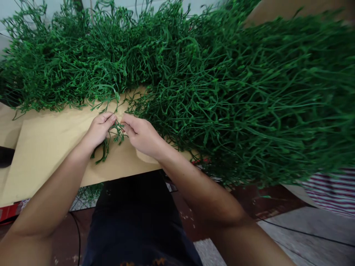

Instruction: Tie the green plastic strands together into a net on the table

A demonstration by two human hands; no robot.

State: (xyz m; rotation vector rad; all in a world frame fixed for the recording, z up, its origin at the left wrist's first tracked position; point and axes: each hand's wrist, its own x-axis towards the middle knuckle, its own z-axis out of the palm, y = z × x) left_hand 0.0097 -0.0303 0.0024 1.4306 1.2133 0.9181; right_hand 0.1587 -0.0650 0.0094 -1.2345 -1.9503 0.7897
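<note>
Between my hands, over the cardboard-coloured work surface (52,147), is a small bunch of green artificial plant stems (118,133). My left hand (100,127) is closed, with thumb and forefinger pinching the bunch. Just to the right, my right hand (140,133) is also closed in a pinch at the same stems; its fingertips partly hide what they grip. Several strands dangle below my left hand and lie against the board. Beyond my hands spreads a big heap of similar green plastic stems (194,74).
The heap runs along the back and down the right side, spilling past the board's edge. A brown cardboard piece (299,11) stands at the back right. Striped cloth (332,190) shows at the lower right. A black cable (310,232) crosses the floor.
</note>
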